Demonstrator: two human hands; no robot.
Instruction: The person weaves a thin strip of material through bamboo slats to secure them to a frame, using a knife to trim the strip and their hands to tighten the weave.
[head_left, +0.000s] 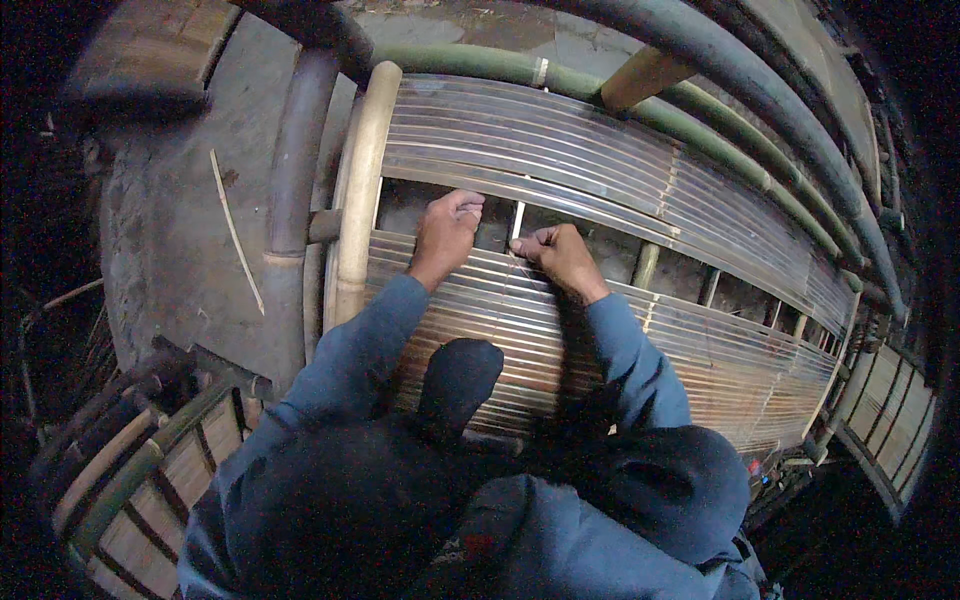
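Before me lies a long bamboo slatted bench seat (580, 160) with an open gap running along its middle. My left hand (447, 238) is over the gap, its fingers curled together; what they hold, if anything, is hidden. To its right, my right hand (562, 258) pinches with thumb and fingertips at the gap's near edge. Its fingertips are beside a pale cross strip (519, 220) that spans the gap. Whatever lies in this pinch is too small to make out. Below both hands, the near slats (560, 345) run side by side, and my dark-clad foot rests over them.
A thick pale bamboo pole (368, 170) borders the seat's left end. Green bamboo rails (480, 63) and dark poles (790, 95) run along the far side. On the grey floor at left lies a thin bamboo strip (237, 235). Another slatted bamboo piece (165, 480) stands lower left.
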